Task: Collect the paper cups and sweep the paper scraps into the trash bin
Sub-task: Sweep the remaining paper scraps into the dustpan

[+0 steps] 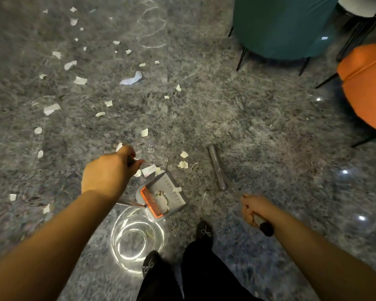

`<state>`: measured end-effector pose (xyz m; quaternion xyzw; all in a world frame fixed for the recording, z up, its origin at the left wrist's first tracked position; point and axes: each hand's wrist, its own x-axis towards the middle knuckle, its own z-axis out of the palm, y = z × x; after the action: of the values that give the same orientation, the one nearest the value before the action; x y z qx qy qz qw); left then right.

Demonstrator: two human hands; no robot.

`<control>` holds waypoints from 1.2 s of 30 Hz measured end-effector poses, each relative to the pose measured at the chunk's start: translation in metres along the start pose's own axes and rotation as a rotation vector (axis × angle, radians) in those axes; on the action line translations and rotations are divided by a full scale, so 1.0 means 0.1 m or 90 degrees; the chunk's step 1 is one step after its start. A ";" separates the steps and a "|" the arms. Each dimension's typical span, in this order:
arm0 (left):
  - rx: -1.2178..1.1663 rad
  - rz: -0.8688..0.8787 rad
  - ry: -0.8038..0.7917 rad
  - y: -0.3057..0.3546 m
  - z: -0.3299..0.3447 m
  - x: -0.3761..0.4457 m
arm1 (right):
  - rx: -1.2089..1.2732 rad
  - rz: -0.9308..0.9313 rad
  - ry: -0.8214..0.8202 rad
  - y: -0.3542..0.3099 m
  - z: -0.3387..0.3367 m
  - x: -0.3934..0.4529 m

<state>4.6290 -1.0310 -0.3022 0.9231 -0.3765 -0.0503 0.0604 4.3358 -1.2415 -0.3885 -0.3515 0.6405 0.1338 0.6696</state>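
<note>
Your left hand [109,172] is curled tight round the top of the dustpan's handle [130,160], knuckles up; the grey dustpan [163,192] sits on the floor just below and to the right of that hand, its orange comb edge [151,200] on the side nearest you and some crumpled waste already lying in its tray; your right hand [255,208] is clamped on the broom handle [262,224], whose black end cap pokes out behind your fist, while the broom head [217,167] lies on the floor ahead of that hand, between your two hands and a little beyond them; the paper scraps [80,80] are scattered over the grey marbled floor [237,109] mostly ahead of and left of your left hand, with a few [182,164] lying just past the dustpan's open mouth; a teal chair [278,27] and an orange chair [367,83] stand well beyond your right hand.
</note>
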 end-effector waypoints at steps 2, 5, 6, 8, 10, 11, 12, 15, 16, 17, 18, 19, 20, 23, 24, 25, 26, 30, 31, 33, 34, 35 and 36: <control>0.005 0.000 0.004 0.07 0.00 0.06 | -0.044 0.014 -0.009 -0.12 -0.04 0.09; 0.010 0.002 0.005 0.16 -0.01 0.12 | -0.092 0.051 -0.013 -0.22 -0.04 0.19; 0.014 0.003 0.005 0.18 -0.02 0.12 | -0.114 0.055 -0.018 -0.23 -0.02 0.22; 0.023 0.002 0.008 0.20 -0.03 0.13 | -0.134 0.059 -0.040 -0.21 0.04 0.25; 0.025 0.001 0.006 0.20 -0.03 0.14 | -0.167 0.056 -0.065 -0.13 0.12 0.28; 0.027 0.001 0.005 0.20 -0.03 0.14 | -0.197 0.049 -0.081 -0.09 0.17 0.29; 0.029 0.002 0.007 0.19 -0.03 0.14 | -0.228 0.042 -0.097 -0.04 0.23 0.29; 0.028 0.007 0.018 0.15 -0.02 0.13 | -0.276 0.052 -0.128 0.08 0.40 0.28; 0.024 0.009 0.018 0.13 -0.01 0.12 | -0.277 0.059 -0.139 0.12 0.46 0.26; 0.021 0.011 0.019 0.11 0.00 0.11 | -0.282 0.068 -0.152 0.16 0.51 0.22; 0.019 0.012 0.023 0.09 0.00 0.09 | -0.296 0.078 -0.170 0.20 0.57 0.17; 0.018 0.012 0.026 0.07 0.01 0.07 | -0.310 0.086 -0.184 0.24 0.61 0.12; 0.017 0.012 0.026 0.05 0.01 0.04 | -0.312 0.091 -0.187 0.26 0.66 0.06; 0.004 0.009 0.014 -0.04 0.01 -0.08 | -0.363 0.042 -0.187 0.33 0.79 -0.16; -0.002 0.010 0.014 -0.08 0.00 -0.13 | -0.387 0.018 -0.183 0.35 0.82 -0.22; -0.008 0.012 0.017 -0.13 0.00 -0.17 | -0.371 0.028 -0.185 0.37 0.85 -0.27; -0.014 0.016 0.021 -0.18 -0.01 -0.22 | -0.339 0.051 -0.195 0.40 0.88 -0.32; -0.030 0.002 0.019 -0.37 -0.07 -0.37 | -0.251 0.093 -0.207 0.47 1.00 -0.52; -0.036 -0.006 0.018 -0.43 -0.08 -0.41 | -0.250 0.083 -0.205 0.48 1.03 -0.56; -0.040 -0.013 0.033 -0.58 -0.12 -0.51 | -0.251 0.067 -0.195 0.51 1.10 -0.62; -0.038 -0.019 0.044 -0.66 -0.15 -0.55 | -0.240 0.062 -0.187 0.51 1.12 -0.65; -0.037 -0.029 0.054 -0.74 -0.18 -0.59 | -0.225 0.061 -0.182 0.51 1.13 -0.68; -0.040 -0.043 0.063 -0.83 -0.21 -0.63 | -0.211 0.056 -0.181 0.50 1.15 -0.71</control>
<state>4.6443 -0.9268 -0.2905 0.9343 -0.3398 -0.0182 0.1060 4.3823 -1.1122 -0.3435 -0.4064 0.5235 0.3146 0.6796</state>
